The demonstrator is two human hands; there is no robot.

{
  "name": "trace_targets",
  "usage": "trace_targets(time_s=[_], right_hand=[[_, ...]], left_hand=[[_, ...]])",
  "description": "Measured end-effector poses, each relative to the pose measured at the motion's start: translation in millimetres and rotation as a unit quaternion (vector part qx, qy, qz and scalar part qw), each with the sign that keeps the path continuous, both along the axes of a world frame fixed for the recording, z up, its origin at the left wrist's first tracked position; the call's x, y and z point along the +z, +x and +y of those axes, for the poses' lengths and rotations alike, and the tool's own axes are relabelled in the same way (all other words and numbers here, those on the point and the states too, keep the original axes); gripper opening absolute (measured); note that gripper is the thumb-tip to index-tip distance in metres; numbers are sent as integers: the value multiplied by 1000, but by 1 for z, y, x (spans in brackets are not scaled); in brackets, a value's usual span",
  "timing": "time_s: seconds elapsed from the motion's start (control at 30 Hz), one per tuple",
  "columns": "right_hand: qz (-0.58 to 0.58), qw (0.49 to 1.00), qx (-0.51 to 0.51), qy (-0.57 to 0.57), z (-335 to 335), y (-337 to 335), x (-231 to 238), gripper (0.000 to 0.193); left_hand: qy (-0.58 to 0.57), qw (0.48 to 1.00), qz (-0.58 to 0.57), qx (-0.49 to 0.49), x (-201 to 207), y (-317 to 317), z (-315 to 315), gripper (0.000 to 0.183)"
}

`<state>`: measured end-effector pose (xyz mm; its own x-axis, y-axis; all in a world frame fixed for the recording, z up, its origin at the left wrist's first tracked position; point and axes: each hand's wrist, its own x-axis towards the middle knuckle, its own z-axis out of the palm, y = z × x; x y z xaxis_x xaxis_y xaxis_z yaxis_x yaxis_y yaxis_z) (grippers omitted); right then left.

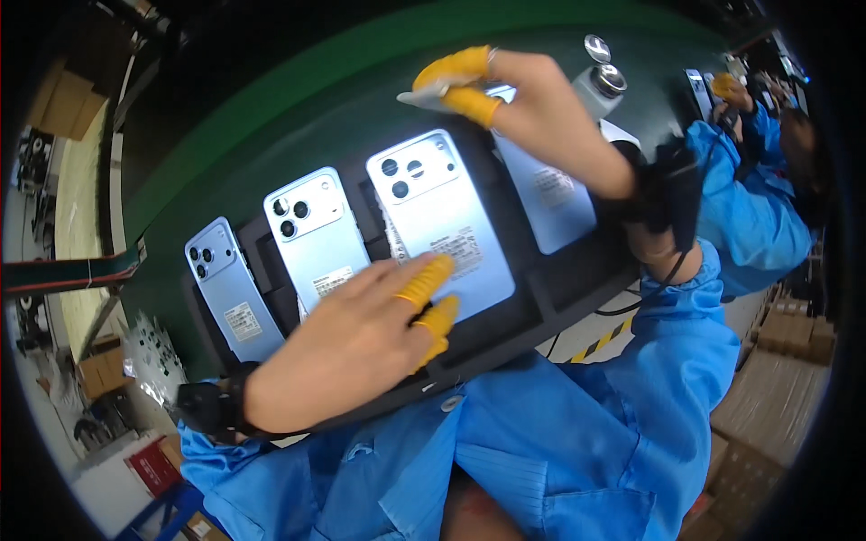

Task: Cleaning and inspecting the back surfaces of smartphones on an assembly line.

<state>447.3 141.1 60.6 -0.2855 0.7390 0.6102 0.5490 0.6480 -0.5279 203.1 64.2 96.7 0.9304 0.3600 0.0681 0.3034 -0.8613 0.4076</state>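
Four light-blue phones lie back up in a black tray (577,293). Over the lower left part of the third phone (451,207) rests my left hand (347,347), its fingers apart, yellow finger cots on the thumb and a finger touching the phone's back. My right hand (546,113), also in yellow cots, is raised above the tray's far side, pinching a small white wipe (424,96). Beneath my right forearm is the rightmost phone (559,225), partly hidden. Further left lie the second phone (320,248) and the leftmost phone (221,275).
A dispenser bottle (595,95) with a raised metal lid stands on the green work surface (289,108), beyond the tray. At the right, a co-worker in a blue sleeve (749,198) handles another phone (697,93). A clear bag (153,361) is left of the tray.
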Motion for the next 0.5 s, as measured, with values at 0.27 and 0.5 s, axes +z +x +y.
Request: trace_targets(time_s=[0.27, 0.5], right_hand=[[-239, 943, 205, 105, -8, -11, -21, 3], [-103, 985, 142, 0, -12, 5, 3, 9]], left_hand=[[75, 997, 31, -8, -24, -1, -14, 28], [69, 997, 33, -13, -25, -2, -11, 28]])
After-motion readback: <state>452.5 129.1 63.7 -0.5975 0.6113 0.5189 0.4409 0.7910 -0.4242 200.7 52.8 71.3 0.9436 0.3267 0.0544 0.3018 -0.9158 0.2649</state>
